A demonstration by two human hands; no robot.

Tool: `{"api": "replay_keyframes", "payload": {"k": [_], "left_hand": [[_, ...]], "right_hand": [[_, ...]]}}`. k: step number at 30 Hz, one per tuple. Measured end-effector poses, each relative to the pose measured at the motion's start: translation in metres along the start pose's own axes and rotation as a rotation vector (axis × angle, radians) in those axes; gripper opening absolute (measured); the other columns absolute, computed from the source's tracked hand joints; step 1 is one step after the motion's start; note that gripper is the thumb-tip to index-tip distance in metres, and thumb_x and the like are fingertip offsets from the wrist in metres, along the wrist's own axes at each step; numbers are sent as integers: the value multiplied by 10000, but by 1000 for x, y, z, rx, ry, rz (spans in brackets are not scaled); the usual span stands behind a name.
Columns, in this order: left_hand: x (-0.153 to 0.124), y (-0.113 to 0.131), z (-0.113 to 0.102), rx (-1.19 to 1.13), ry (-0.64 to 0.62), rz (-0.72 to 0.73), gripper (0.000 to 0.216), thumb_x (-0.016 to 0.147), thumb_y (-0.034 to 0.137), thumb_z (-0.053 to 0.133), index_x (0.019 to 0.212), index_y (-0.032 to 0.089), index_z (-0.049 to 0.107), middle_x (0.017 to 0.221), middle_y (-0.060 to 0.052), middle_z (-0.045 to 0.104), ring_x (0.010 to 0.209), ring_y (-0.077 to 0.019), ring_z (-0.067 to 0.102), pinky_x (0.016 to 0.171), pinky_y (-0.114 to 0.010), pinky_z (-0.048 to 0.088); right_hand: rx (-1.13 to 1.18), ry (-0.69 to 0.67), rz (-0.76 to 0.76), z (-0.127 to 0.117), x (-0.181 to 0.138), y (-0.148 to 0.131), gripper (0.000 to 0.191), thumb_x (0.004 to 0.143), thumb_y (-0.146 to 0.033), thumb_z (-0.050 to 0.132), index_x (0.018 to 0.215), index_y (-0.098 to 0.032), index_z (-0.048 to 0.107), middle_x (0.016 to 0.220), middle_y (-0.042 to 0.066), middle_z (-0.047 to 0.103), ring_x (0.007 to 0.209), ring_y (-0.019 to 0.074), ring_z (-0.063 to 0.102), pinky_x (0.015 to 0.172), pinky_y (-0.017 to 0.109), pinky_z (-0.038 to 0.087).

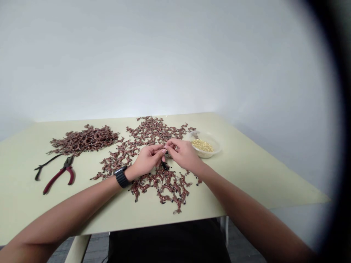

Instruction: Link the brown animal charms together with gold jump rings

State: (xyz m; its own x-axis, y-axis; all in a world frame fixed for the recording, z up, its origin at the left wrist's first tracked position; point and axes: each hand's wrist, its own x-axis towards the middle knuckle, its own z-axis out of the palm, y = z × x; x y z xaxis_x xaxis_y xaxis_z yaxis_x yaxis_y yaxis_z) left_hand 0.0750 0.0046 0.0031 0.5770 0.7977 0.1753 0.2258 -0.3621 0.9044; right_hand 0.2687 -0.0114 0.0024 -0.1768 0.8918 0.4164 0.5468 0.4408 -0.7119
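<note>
My left hand, with a black watch on its wrist, is closed in a pinch over the middle of the table. Its fingertips meet those of my right hand, also pinched. A small brown reindeer figurine shows partly between the fingers; most of it is covered. Whatever else the right fingertips grip is too small to tell. Just under the hands lies a black object, partly hidden. Many similar brown figurines with dark hooves lie spread around and below both hands.
A dense heap of brown figurines sits at the back left. In front of it are red-handled pliers and a thin black tool or strap. Beside my right hand stands a clear plastic bowl with small gold pieces. A pale wall rises behind the table.
</note>
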Motion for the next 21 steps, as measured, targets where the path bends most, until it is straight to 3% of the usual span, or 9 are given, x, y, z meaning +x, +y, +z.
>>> {"api": "replay_keyframes", "payload": {"k": [6, 13, 21], "left_hand": [[0, -2, 0, -14, 14, 18, 344, 1018, 415, 514, 869, 136, 651, 599, 21, 593, 469, -52, 475, 482, -161, 377], [-1, 3, -2, 7, -3, 19, 369, 1020, 408, 512, 814, 132, 646, 578, 22, 578, 465, -50, 460, 490, -163, 370], [-1, 4, -1, 3, -3, 19, 381, 1017, 426, 511, 817, 131, 646, 588, 18, 588, 453, -53, 456, 467, -167, 361]], "right_hand": [[-93, -3, -91, -3, -1, -1, 178, 983, -244, 539, 931, -191, 700, 770, 20, 702, 657, 141, 586, 641, 272, 412], [34, -17, -14, -3, 0, 1, 151, 960, -274, 560, 932, -197, 687, 796, 23, 706, 701, 155, 631, 661, 280, 468], [40, -30, 5, -4, -2, -3, 171, 951, -300, 558, 907, -201, 690, 755, 27, 681, 640, 152, 574, 593, 276, 432]]}}
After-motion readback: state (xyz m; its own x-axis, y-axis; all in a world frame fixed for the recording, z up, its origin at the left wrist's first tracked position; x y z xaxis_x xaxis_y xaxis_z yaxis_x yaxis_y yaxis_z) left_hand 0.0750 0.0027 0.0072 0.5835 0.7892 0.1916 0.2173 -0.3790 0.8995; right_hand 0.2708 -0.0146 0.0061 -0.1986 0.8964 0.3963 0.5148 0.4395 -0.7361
